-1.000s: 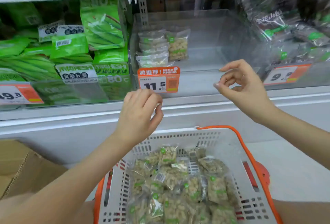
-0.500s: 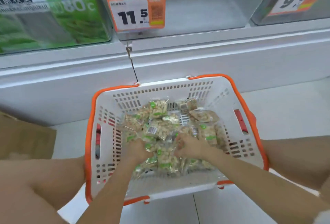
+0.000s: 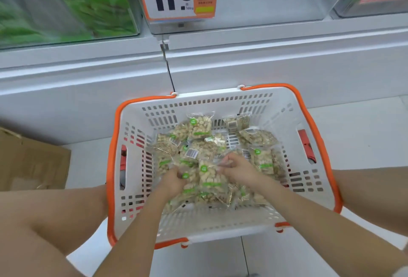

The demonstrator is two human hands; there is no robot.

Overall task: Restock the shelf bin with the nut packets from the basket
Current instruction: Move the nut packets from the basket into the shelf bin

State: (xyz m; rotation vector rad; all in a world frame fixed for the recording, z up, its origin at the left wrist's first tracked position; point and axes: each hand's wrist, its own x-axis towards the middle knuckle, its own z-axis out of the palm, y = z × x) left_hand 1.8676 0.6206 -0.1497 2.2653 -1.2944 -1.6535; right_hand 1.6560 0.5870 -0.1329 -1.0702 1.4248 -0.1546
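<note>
Left hand (image 3: pixel 174 179) and right hand (image 3: pixel 237 169) are both pinching one upright packet (image 3: pixel 208 174) lying between them in the basket (image 3: pixel 220 223); the bin (image 3: pixel 265 0) is sitting above, ahead.

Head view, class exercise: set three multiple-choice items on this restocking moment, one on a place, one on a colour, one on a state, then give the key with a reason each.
1. Where are both hands?
A. In the basket, among the nut packets
B. On the price tag
C. On the cardboard box

2. What colour is the basket's rim?
A. Blue
B. Orange
C. Black

3. What are the hands doing?
A. Hanging idle
B. Lying flat on the floor
C. Gripping packets

Key: 1 A, the left hand and right hand sit among the nut packets. 2 B, the basket has orange trim. 3 C, fingers curl round packets.
</note>
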